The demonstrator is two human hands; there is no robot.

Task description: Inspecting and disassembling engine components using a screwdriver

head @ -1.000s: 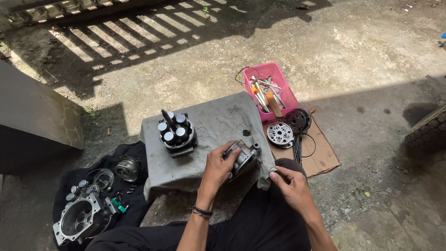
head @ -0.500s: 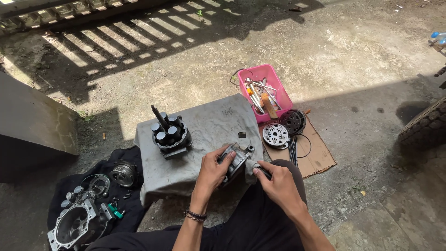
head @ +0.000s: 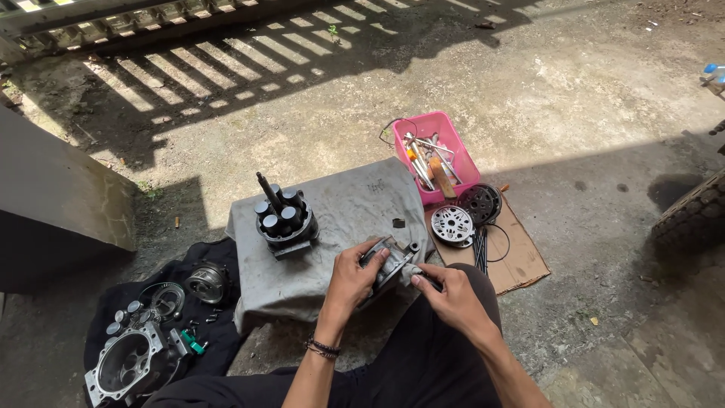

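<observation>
Together both hands (head: 400,283) grip a metal housing (head: 389,264) over grey cloth (head: 355,211).

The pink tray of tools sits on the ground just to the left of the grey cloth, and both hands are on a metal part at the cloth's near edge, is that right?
Not quite. The pink tray sits to the right of the grey cloth, not the left, as the head view shows. The rest holds: the left hand and right hand are both on the metal part at the cloth's near edge.

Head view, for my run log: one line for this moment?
left hand: holds metal part | right hand: at its edge | surface: grey cloth
</observation>
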